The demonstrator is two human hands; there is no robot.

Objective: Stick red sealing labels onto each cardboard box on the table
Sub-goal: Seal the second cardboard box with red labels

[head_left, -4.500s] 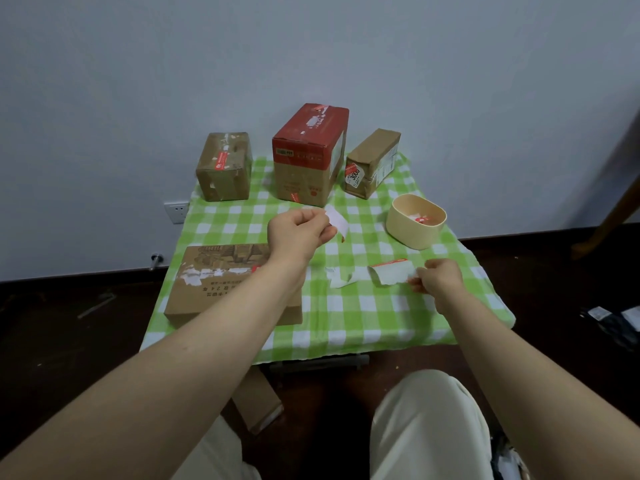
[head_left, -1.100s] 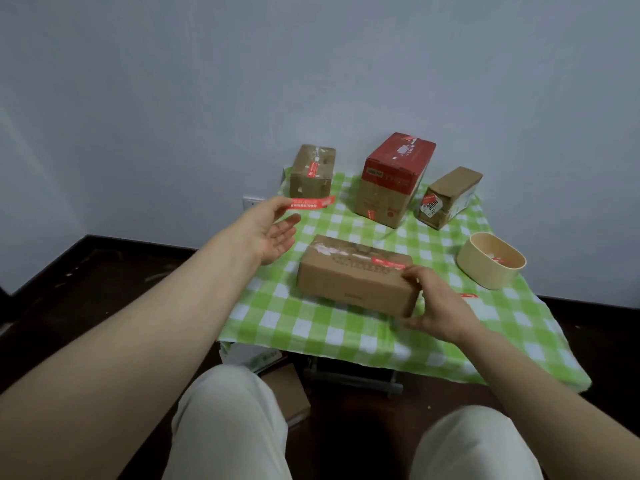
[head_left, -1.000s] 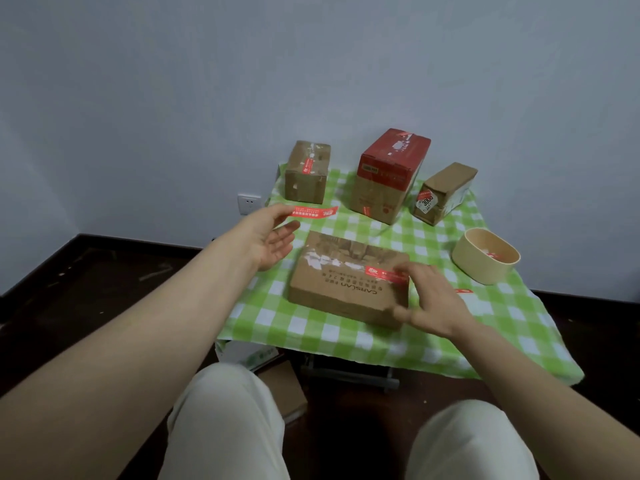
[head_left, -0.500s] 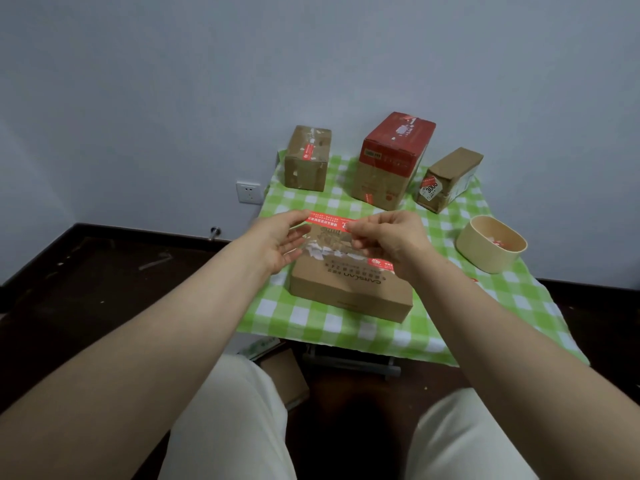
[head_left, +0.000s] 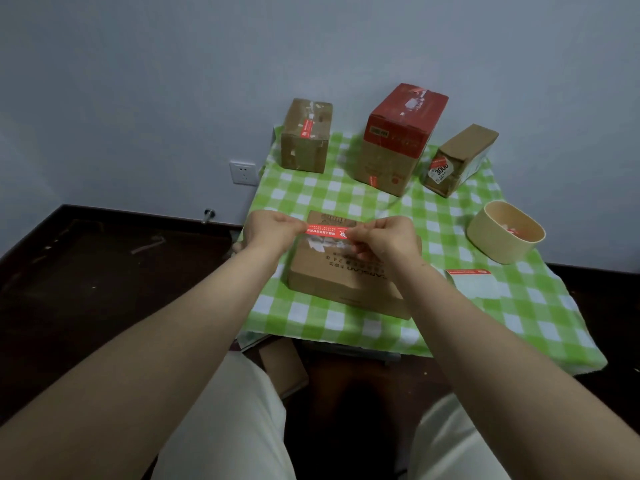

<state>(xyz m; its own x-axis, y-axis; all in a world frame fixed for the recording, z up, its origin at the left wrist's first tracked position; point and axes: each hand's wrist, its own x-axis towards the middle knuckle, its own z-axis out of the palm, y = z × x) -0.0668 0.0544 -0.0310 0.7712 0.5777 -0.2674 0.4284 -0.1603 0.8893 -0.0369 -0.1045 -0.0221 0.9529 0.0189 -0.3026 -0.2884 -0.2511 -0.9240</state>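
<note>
A: Where to look for the red label [head_left: 325, 233]?

B: Stretched flat between both hands, over the far part of the flat cardboard box [head_left: 346, 282]. Pinched at its 9 o'clock end by the left hand [head_left: 273, 230] and at its 3 o'clock end by the right hand [head_left: 384, 242], fingers curled on both.

A: Touching the box?

B: Hard to tell from this angle. Very close to the lid, possibly just clear of it.

A: And the box itself?

B: Lying flat near the front edge of the green checked tablecloth [head_left: 311, 192]. Printed lettering on top, torn white tape patches under the label.

A: Other boxes?

B: Three along the wall. At 11 o'clock from the flat box, a small brown box [head_left: 304, 140] with a red strip on top. At 1 o'clock, a taller red-topped box [head_left: 394, 143], small red sticker low on its front. At 2 o'clock, a narrow box [head_left: 460, 161] set at an angle, red-and-white tag on its end.

A: Further right?

B: Between 2 and 3 o'clock, a beige tub [head_left: 502, 244] with something red inside. At 3 o'clock, a white backing sheet [head_left: 471, 282], red strip along its far edge.
</note>
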